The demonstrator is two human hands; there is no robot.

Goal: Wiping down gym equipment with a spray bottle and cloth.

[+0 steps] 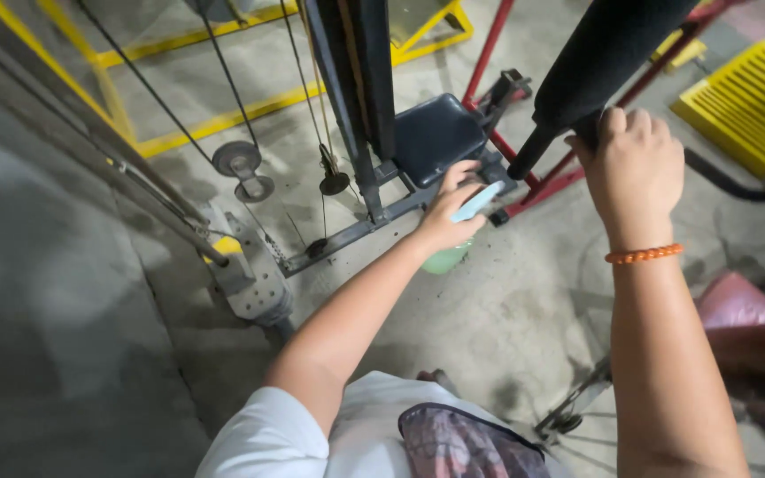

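Left hand (450, 215) grips probably a spray bottle (455, 239); right hand (633, 168) grasps padded bar (597, 66).

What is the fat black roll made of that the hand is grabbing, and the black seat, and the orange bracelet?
The black roll looks like dull foam padding over a bar: matte, thick, no shine. The right hand grips its narrow end. The seat seems to be vinyl or leather-like cover, smooth with a faint sheen, on a dark metal frame. The orange bracelet is small round beads, maybe plastic or stone; I cannot tell which.

Grey concrete floor (506, 310) — yellow frames (223, 119), red bars (489, 53), dim light
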